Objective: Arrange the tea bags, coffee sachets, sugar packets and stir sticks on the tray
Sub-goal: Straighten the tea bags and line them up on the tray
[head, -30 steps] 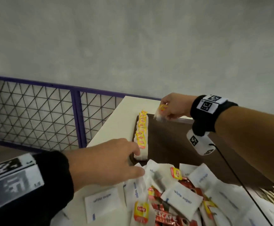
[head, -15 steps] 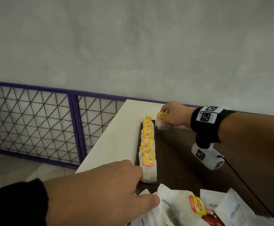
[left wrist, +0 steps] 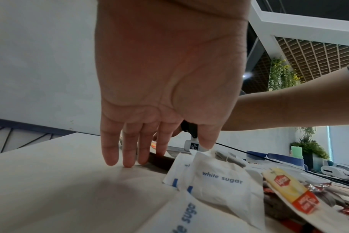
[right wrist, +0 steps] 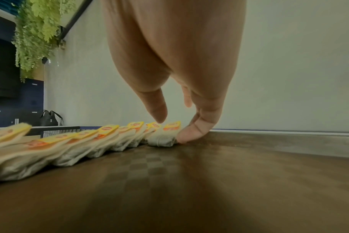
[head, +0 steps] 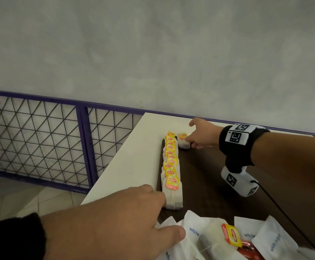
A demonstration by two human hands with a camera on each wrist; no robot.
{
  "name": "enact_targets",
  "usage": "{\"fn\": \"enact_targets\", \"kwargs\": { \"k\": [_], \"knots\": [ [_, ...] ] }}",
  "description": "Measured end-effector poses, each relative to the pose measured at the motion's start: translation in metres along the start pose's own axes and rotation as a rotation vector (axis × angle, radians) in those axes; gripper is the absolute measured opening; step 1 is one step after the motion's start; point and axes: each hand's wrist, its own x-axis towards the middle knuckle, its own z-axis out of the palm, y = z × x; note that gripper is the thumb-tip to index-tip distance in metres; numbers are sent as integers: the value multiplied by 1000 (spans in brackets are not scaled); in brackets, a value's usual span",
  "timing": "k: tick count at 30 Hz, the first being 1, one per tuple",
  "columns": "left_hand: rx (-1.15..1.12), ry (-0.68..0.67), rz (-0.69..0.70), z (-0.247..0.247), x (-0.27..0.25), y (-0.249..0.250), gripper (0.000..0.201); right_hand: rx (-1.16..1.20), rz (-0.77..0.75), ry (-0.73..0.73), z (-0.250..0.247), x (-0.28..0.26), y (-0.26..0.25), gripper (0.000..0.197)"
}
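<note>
My right hand [head: 201,134] is reaching to the far corner of the tray [head: 209,177], and I am reading its fingers [right wrist: 197,132] as spread and only lightly bent: one fingertip is pressing down at the edge of a single tea bag [head: 183,141], the thumb is hovering just above the yellow tags, and nothing is being pinched. That bag is lying flat on the dark tray, just beside the far end of the finished row of tea bags [head: 171,166], so I am judging it to be the start of a second column, though from the wrist view I cannot tell whether the finger is nudging it straight or merely letting go.

My left hand [head: 115,216] is lying flat with fingers [left wrist: 127,151] straight and close together, tips resting on the white table [head: 134,158] at the near corner of the tray, beside the nearest bag of the row; it is holding nothing.

Moving outward, the work is looking early. One overlapping column of tea bags is standing along the tray's left edge, and most of the tray is bare. Near me the unsorted pile [head: 228,239] is waiting: white sugar packets [left wrist: 221,182], at least one more loose tea bag [head: 230,235], and red coffee sachets [head: 248,250] underneath. Stir sticks are not showing in these views. So I am counting the tea bags as mostly placed, with sugar, coffee and sticks all yet to be arranged.
</note>
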Motion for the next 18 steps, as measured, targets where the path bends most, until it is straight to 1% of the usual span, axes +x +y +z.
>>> {"fn": "enact_targets", "kwargs": {
  "k": [3,5,10,12,15,18],
  "knots": [
    [2,10,1,2,-2,1,59,5,19,-27,-1,-4,3,67],
    [0,11,0,2,-3,2,59,10,23,-59,-1,-8,4,66],
    [9,6,-17,3,-4,3,61,-25,-23,-149,-3,-18,6,42],
    [3,-2,-28,2,-6,6,60,-51,-39,-172,-3,-21,5,36],
    [-3,6,-31,0,-6,8,57,-80,-40,-199,-4,-25,3,31],
    [7,53,-39,-2,-6,10,55,-97,-56,-196,-10,-34,0,31]
  ]
}}
